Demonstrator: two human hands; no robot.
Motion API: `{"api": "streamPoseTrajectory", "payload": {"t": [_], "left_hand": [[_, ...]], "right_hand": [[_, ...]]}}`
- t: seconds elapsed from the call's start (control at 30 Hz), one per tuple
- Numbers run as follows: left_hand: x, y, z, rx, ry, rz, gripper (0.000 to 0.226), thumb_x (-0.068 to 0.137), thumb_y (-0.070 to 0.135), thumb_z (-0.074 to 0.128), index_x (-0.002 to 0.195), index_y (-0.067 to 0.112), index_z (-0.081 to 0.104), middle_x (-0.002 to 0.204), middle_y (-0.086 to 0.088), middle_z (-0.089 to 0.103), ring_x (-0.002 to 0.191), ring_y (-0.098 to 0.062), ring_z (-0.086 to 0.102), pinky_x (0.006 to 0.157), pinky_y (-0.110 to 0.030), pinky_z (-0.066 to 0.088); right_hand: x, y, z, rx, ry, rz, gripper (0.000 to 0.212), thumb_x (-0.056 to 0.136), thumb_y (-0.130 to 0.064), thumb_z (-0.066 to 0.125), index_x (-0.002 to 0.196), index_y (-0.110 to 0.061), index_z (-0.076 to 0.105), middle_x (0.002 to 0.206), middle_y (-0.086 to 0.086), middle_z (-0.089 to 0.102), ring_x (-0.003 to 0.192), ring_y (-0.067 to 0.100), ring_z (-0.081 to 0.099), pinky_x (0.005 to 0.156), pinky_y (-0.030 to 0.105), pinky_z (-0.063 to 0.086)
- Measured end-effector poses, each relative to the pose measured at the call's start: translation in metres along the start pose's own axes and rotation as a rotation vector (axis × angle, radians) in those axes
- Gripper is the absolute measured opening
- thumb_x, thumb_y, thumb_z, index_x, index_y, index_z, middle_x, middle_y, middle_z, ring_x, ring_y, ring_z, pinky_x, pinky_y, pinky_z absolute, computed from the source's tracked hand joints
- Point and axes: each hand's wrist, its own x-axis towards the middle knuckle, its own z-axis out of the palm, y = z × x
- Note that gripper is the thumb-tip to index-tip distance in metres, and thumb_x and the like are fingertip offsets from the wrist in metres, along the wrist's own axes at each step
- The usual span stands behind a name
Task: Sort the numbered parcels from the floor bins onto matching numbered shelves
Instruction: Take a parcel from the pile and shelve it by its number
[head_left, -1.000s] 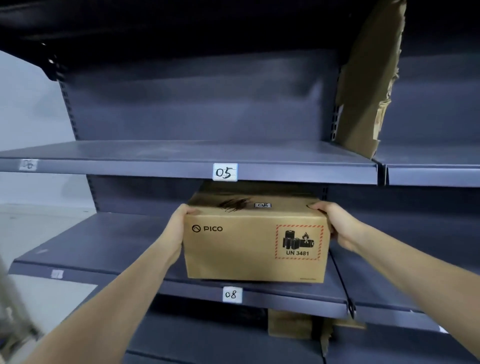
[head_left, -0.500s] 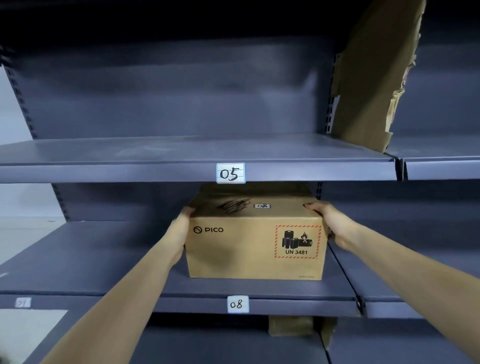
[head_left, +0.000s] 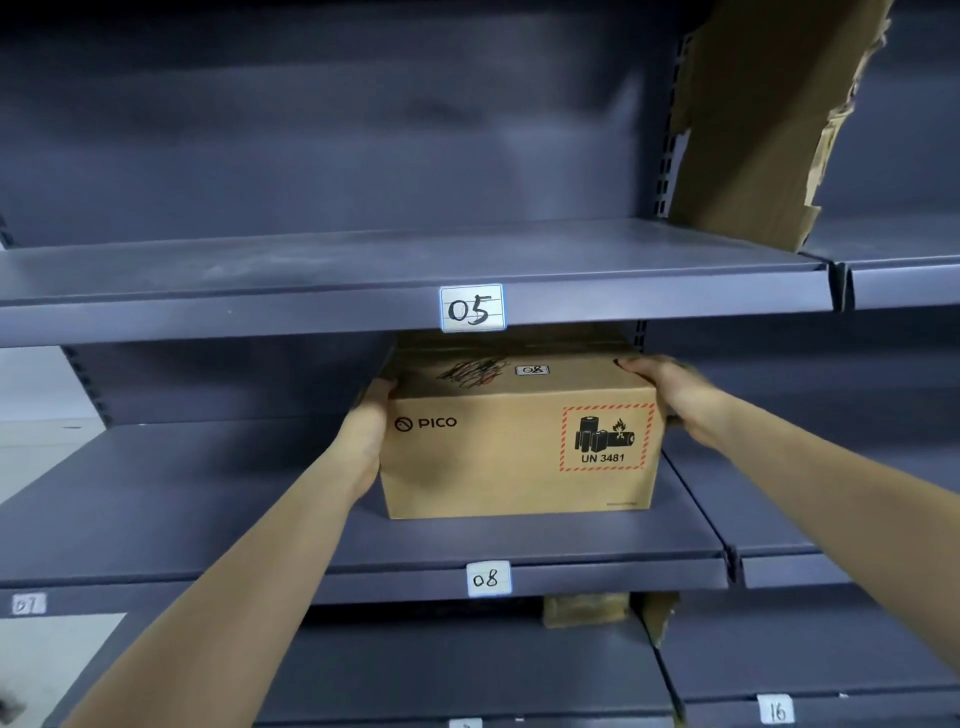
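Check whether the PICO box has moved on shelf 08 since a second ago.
Yes. The PICO box has slid deeper, away from the 08 tag on the shelf's front lip.

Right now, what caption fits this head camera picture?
Both hands, left hand and right hand, set the box marked 08 on shelf 08.

Parcel (head_left: 519, 441): brown corrugated cardboard, matt, smooth faces, black and red print; small white paper label on top beside black marker scribble. Shelf boards (head_left: 363, 260): dark blue-grey painted sheet metal, matt to slight satin, faintly dusty and scuffed. Shelf tags 05 (head_left: 471, 308) and 08 (head_left: 488, 578): white paper, handwritten ink. Cardboard sheet (head_left: 753, 114), upper right: raw brown board, torn ragged edge, rough.
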Motion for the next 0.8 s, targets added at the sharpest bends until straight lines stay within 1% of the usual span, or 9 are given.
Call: {"api": "streamPoseTrajectory", "payload": {"t": [0.07,0.13,0.23,0.27,0.37,0.43,0.5,0.63,0.8], "left_hand": [[0.002,0.000,-0.001,-0.007,0.003,-0.001,0.025,0.098,0.034,0.041,0.087,0.021,0.060,0.067,-0.001,0.067,0.069,-0.020,0.061,0.065,-0.030,0.048],[0.003,-0.001,-0.001,-0.014,-0.004,-0.002,0.025,0.098,0.034,0.041,0.086,0.022,0.059,0.067,-0.001,0.067,0.071,-0.021,0.061,0.068,-0.032,0.048],[0.002,-0.003,0.008,-0.026,-0.037,0.012,0.023,0.099,0.033,0.041,0.087,0.023,0.058,0.070,-0.001,0.067,0.074,-0.021,0.061,0.070,-0.033,0.048],[0.001,-0.004,0.012,-0.032,-0.047,0.006,0.022,0.099,0.032,0.042,0.088,0.023,0.058,0.069,0.000,0.067,0.074,-0.021,0.061,0.068,-0.032,0.048],[-0.003,-0.007,0.025,-0.050,-0.049,-0.038,0.020,0.097,0.033,0.044,0.100,0.019,0.058,0.065,0.001,0.067,0.067,-0.018,0.061,0.061,-0.029,0.048],[-0.003,-0.008,0.029,-0.049,-0.042,-0.049,0.027,0.096,0.035,0.045,0.113,0.018,0.056,0.074,-0.001,0.067,0.068,-0.018,0.062,0.058,-0.029,0.047],[-0.002,-0.008,0.029,-0.025,-0.027,-0.035,0.032,0.094,0.037,0.045,0.118,0.018,0.056,0.080,-0.002,0.066,0.070,-0.018,0.062,0.057,-0.028,0.046],[0.000,-0.009,0.028,0.004,-0.018,-0.010,0.028,0.092,0.037,0.044,0.109,0.020,0.059,0.088,-0.006,0.067,0.072,-0.020,0.062,0.059,-0.028,0.047],[-0.003,-0.009,0.028,-0.015,-0.005,0.001,0.020,0.094,0.033,0.042,0.091,0.022,0.058,0.077,-0.005,0.065,0.069,-0.021,0.060,0.060,-0.028,0.046]], "right_hand": [[0.000,0.001,0.000,0.006,-0.003,0.010,0.033,0.091,-0.046,0.056,0.118,-0.026,0.061,0.103,0.008,0.069,0.103,0.030,0.063,0.095,0.045,0.047],[-0.001,0.003,-0.002,0.018,-0.001,0.023,0.029,0.093,-0.043,0.055,0.117,-0.027,0.060,0.103,0.008,0.068,0.103,0.030,0.062,0.088,0.043,0.048],[-0.004,0.003,-0.011,0.034,0.028,0.034,0.023,0.095,-0.038,0.054,0.115,-0.027,0.059,0.090,0.005,0.067,0.089,0.026,0.063,0.071,0.034,0.048],[-0.004,0.004,-0.016,0.037,0.046,0.037,0.022,0.096,-0.038,0.054,0.114,-0.027,0.059,0.087,0.004,0.066,0.085,0.024,0.063,0.068,0.033,0.047],[-0.003,0.007,-0.026,0.038,0.086,0.055,0.023,0.095,-0.039,0.054,0.112,-0.026,0.060,0.081,0.003,0.066,0.078,0.022,0.061,0.070,0.033,0.046],[-0.002,0.007,-0.028,0.037,0.093,0.058,0.023,0.095,-0.040,0.053,0.111,-0.025,0.060,0.078,0.003,0.066,0.076,0.021,0.061,0.071,0.033,0.046],[-0.002,0.006,-0.027,0.034,0.094,0.049,0.023,0.095,-0.040,0.052,0.109,-0.023,0.059,0.076,0.003,0.065,0.074,0.021,0.061,0.070,0.033,0.046],[-0.003,0.008,-0.024,0.041,0.081,0.045,0.025,0.096,-0.041,0.050,0.110,-0.023,0.059,0.074,0.003,0.066,0.073,0.021,0.062,0.072,0.034,0.046],[-0.001,0.008,-0.023,0.054,0.071,0.046,0.027,0.095,-0.042,0.051,0.114,-0.024,0.059,0.078,0.004,0.067,0.078,0.022,0.064,0.077,0.036,0.047]]}}
